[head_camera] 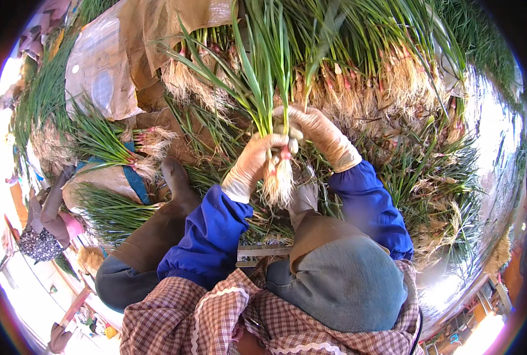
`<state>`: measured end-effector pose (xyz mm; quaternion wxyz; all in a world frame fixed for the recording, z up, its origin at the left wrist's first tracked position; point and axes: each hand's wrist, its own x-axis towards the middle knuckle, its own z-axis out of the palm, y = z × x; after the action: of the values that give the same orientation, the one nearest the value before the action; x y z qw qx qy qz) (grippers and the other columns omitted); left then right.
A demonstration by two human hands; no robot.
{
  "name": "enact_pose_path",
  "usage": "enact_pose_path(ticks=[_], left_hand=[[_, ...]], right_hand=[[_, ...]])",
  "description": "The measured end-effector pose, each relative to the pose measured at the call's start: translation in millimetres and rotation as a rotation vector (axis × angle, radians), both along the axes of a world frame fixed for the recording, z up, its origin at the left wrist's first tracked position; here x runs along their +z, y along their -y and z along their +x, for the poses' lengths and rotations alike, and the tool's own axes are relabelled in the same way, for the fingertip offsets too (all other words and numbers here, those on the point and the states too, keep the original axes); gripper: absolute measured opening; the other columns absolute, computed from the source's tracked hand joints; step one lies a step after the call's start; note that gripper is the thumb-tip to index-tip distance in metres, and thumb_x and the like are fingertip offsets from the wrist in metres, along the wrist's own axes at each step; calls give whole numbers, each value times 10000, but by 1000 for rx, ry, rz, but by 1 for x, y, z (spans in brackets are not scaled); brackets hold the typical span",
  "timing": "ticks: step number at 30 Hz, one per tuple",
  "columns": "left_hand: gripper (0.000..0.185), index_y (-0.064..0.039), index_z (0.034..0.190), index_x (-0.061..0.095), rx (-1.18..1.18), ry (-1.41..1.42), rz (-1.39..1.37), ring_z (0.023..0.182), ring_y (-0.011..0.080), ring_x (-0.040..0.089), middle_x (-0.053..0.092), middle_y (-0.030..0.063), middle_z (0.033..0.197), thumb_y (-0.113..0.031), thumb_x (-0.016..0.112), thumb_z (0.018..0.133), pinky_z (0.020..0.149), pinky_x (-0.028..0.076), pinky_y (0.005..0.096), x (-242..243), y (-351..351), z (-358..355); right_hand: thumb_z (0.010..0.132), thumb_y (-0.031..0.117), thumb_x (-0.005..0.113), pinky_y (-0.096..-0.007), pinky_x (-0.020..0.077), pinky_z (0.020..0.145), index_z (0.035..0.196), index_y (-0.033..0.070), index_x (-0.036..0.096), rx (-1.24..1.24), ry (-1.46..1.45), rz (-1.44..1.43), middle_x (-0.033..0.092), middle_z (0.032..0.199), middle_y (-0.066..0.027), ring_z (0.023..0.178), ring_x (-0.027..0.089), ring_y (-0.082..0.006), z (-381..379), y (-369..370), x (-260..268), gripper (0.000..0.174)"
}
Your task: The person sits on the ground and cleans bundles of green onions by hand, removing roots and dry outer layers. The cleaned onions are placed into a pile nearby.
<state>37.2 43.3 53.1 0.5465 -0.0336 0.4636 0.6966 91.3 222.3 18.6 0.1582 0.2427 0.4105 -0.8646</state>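
Observation:
My left hand (257,162), in a stained pale glove, is closed around a small bunch of green garlic (263,102). The leaves point up and away from me, while the pale roots (277,184) hang below my fist with a pinkish bulb beside the fingers. My right hand (314,128), also gloved, meets the left at the bunch, its fingers around a stalk on the bunch's right side. Another stalk rises by its knuckles; I cannot tell whether it is held. Just beyond my hands lies a long row of green garlic (348,75), roots towards me.
Tied bunches (112,146) rest on a sack (99,186) at the left, below a plastic sheet (99,66). Loose leaves and root trimmings (432,208) cover the ground at right. My boots (174,177) stand among the litter. Another person's arm (54,199) shows at far left.

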Motion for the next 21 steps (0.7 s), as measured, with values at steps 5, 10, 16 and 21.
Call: enact_pose_path(ticks=[5, 10, 16, 21], left_hand=[[302, 6, 1035, 658, 182, 180, 56, 672, 104, 586, 647, 49, 806, -268, 669, 908, 588, 468, 201, -2, 13, 14], [254, -10, 1004, 682, -75, -39, -36, 577, 86, 562, 636, 26, 741, -250, 621, 946, 531, 461, 207, -4, 23, 4], [284, -25, 992, 685, -193, -145, -191, 447, 36, 488, 635, -3, 715, -292, 592, 974, 373, 369, 174, -3, 33, -2], [298, -31, 1049, 662, -252, -152, -200, 566, 17, 541, 648, 12, 794, -309, 580, 978, 395, 397, 157, -3, 32, -3]], right_hand=[[978, 227, 581, -194, 403, 517, 1004, 51, 667, -135, -50, -215, 601, 722, 30, 581, 535, -64, 12, 18, 10, 198], [958, 222, 634, -213, 441, 617, 974, 27, 684, 57, -226, 377, 623, 786, 25, 695, 536, -54, 31, 23, 7, 202], [972, 184, 591, -192, 410, 489, 913, 61, 666, -181, -292, 929, 587, 722, 26, 572, 508, -70, 31, 10, 9, 156], [1014, 340, 521, -226, 426, 465, 1021, 66, 611, 291, -54, 181, 627, 731, -13, 537, 539, -79, 60, 24, 6, 289]])
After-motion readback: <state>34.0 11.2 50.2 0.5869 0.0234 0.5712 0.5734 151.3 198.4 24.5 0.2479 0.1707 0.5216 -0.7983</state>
